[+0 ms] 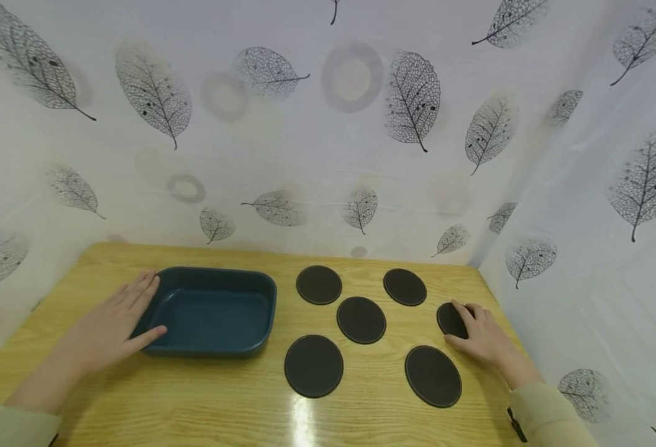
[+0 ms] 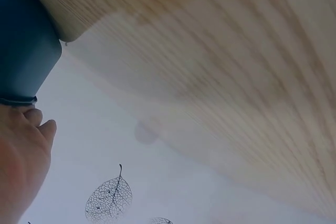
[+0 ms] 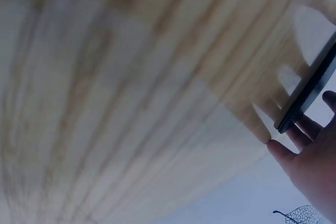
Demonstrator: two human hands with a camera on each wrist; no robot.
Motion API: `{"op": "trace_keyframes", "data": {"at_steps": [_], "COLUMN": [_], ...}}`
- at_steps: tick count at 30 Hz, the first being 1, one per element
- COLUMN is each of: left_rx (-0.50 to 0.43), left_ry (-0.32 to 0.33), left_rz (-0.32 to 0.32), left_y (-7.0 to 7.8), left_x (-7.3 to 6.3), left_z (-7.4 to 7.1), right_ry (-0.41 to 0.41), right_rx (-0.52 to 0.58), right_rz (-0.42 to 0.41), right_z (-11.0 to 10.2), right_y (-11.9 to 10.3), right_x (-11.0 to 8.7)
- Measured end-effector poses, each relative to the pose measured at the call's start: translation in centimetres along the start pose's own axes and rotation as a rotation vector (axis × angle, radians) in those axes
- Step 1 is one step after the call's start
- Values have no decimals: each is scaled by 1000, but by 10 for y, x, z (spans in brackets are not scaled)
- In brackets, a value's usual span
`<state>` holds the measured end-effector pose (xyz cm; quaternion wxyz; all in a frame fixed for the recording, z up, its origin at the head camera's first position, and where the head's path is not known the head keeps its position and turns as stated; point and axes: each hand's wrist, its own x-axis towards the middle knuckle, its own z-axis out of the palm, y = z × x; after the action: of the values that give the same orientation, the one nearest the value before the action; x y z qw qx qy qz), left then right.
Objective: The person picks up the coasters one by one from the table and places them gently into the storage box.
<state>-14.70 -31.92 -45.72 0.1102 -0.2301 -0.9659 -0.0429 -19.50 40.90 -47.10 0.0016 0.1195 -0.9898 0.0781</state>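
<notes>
Right of the blue tray (image 1: 210, 321), five black discs (image 1: 361, 320) lie apart — between it and the farther dark disc (image 1: 448, 318) that the right hand (image 1: 486, 338) grips. The left hand (image 1: 104, 326) touches the tray's left rim, fingers straight. Beneath spreads a glossy wood-grain table (image 1: 194, 403); behind the tray — leaf-printed sheeting (image 1: 305, 161).

Straight to the left: the tray (image 1: 210, 320) in deep teal blue, one solid colour! Swing right and the round mats (image 1: 361, 320) come up near-black, thin paler lines tracing their edges. Honey-yellow wood grain runs across the tabletop (image 1: 216, 403). And on the far side, what a sheet (image 1: 317, 146): white ground, lacy black leaves (image 1: 413, 99), soft grey rings (image 1: 328, 77)! Pale beige sleeves (image 1: 551, 416) at the near side.
</notes>
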Motion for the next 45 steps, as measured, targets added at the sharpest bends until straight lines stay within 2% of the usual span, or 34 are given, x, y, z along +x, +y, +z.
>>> {"op": "trace_keyframes", "data": {"at_steps": [8,19,29,34,39,45], "left_rx": [-10,-12,-30,-24,-20,-12], "left_ry": [18,19,14,29,17,23], "left_rz": [-4,-4,-15,-8,-12,-6], "left_y": [2,5,5,4,4,4], "left_x": [-6,-4,-5,-5,-5,-5], "left_z": [2,1,3,3,3,3], "right_ry": [22,24,57,28,32,49], "right_rx": [22,-2,-28,-48,-56,-93], "right_rz": [8,49,8,-4,-31,-105], "right_z": [2,-4,-15,-24,-35,-45], "right_y": [4,-2,-15,-28,-50,-79], "right_x": [5,9,17,23,33,48]}}
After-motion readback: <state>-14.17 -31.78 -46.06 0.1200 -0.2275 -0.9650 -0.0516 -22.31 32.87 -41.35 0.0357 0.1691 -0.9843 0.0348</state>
